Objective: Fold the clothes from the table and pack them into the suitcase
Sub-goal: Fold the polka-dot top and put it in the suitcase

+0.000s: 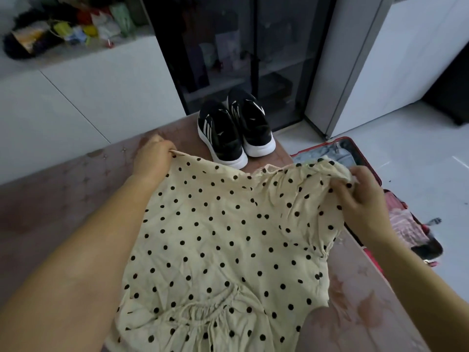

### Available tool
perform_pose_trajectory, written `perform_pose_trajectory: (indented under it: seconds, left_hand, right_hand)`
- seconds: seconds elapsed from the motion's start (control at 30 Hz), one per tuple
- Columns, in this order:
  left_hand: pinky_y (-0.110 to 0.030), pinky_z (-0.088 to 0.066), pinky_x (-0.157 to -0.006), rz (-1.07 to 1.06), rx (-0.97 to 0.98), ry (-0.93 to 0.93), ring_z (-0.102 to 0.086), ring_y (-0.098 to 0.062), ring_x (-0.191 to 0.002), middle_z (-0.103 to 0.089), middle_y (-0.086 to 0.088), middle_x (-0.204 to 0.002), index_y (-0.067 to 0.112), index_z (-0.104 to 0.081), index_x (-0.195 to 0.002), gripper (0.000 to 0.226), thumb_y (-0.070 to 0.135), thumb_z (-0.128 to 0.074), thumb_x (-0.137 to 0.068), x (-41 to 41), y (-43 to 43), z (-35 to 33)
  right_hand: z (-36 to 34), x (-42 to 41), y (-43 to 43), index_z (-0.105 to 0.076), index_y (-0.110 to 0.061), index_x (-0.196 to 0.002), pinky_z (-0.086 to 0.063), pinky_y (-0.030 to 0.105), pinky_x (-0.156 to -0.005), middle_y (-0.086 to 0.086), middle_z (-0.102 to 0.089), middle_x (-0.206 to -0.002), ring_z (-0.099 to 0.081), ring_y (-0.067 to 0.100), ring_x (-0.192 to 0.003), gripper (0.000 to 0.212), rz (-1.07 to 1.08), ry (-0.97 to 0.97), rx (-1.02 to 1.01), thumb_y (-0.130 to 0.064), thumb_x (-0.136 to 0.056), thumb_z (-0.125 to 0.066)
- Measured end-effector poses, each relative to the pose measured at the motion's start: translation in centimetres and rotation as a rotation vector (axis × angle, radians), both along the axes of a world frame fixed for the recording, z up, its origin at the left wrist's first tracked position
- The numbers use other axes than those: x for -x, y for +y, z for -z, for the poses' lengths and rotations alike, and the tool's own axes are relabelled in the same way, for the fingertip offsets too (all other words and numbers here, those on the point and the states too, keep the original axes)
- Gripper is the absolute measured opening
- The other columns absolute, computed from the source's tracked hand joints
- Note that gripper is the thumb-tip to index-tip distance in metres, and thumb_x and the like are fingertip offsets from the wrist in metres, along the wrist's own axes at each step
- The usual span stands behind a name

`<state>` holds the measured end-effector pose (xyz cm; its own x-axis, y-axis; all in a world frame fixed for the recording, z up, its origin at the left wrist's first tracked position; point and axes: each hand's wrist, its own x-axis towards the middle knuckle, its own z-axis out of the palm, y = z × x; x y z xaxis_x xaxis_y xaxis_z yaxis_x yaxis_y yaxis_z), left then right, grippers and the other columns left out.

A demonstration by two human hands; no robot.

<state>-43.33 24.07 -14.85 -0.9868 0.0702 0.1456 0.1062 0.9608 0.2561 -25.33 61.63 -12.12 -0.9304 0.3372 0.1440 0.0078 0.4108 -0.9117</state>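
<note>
On the desk (50,212), my left hand (152,158) pinches the dotted blouse (223,237) at 11 o'clock and my right hand (363,199) grips its bunched edge at 2 o'clock. Folding only begins, I think; next it needs pulling flat

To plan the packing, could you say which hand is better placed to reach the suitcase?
Probably right: the right hand grips the polka-dot garment beside the suitcase; the left hand holds its opposite corner.
</note>
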Motion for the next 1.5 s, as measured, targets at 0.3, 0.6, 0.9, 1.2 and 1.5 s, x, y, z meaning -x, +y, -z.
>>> perform_pose_trajectory:
  seconds: [0.3,0.6,0.9,1.2,1.5]
  left_hand:
    - [-0.045,-0.040,-0.104,-0.060,0.028,-0.137,-0.050,-0.035,-0.121,-0.050,-0.014,-0.136,0.008,-0.060,-0.123,0.047,-0.010,-0.044,-0.082,-7.4,-6.0,3.0]
    - [-0.055,-0.021,-0.113,-0.112,0.091,-0.155,-0.018,-0.031,-0.142,-0.024,-0.004,-0.156,0.024,-0.040,-0.140,0.047,0.035,-0.040,-0.095,-13.3,-2.4,1.8]
    - [-0.056,-0.002,-0.116,0.053,0.279,-0.495,0.009,-0.027,-0.146,0.009,0.000,-0.159,0.037,0.003,-0.149,0.067,0.062,-0.024,-0.093,-20.6,3.1,2.6]
    - [-0.037,-0.017,-0.112,0.227,0.037,-0.194,-0.021,-0.012,-0.140,-0.039,0.004,-0.147,0.024,-0.050,-0.131,0.055,0.060,-0.027,-0.095,-39.2,6.7,1.7]
    - [-0.045,-0.002,-0.109,0.116,0.136,-0.544,0.002,-0.020,-0.145,-0.006,-0.001,-0.159,0.032,-0.005,-0.151,0.111,0.094,-0.026,-0.060,-45.5,10.9,4.2]
  right_hand:
    - [2.9,-10.2,-5.3,-0.056,-0.043,-0.121,-0.035,0.046,-0.108,-0.019,-0.064,-0.119,-0.058,-0.011,-0.103,0.051,-0.836,0.106,-0.549,-0.014,-0.079,-0.053]
    - [2.9,-10.5,-5.2,-0.055,-0.041,-0.127,-0.020,0.044,-0.115,-0.012,-0.047,-0.142,-0.038,0.001,-0.133,0.039,-0.716,0.061,-0.675,-0.053,-0.093,-0.040]
    - [5.2,-8.7,-3.2,-0.004,-0.051,-0.145,0.002,0.049,-0.115,-0.011,0.008,-0.157,0.000,0.017,-0.146,0.087,-0.885,-0.492,-1.065,-0.086,-0.066,-0.018]
    - [5.1,-6.9,1.2,-0.017,-0.048,-0.144,-0.038,0.050,-0.099,-0.007,-0.037,-0.149,-0.051,0.019,-0.126,0.114,-1.113,-0.194,-1.383,-0.068,-0.049,-0.076]
    - [5.0,-3.2,1.0,-0.065,-0.040,-0.116,-0.054,0.039,-0.080,-0.007,-0.065,-0.122,-0.066,0.017,-0.103,0.095,-1.324,0.044,-1.405,-0.051,-0.026,-0.090]
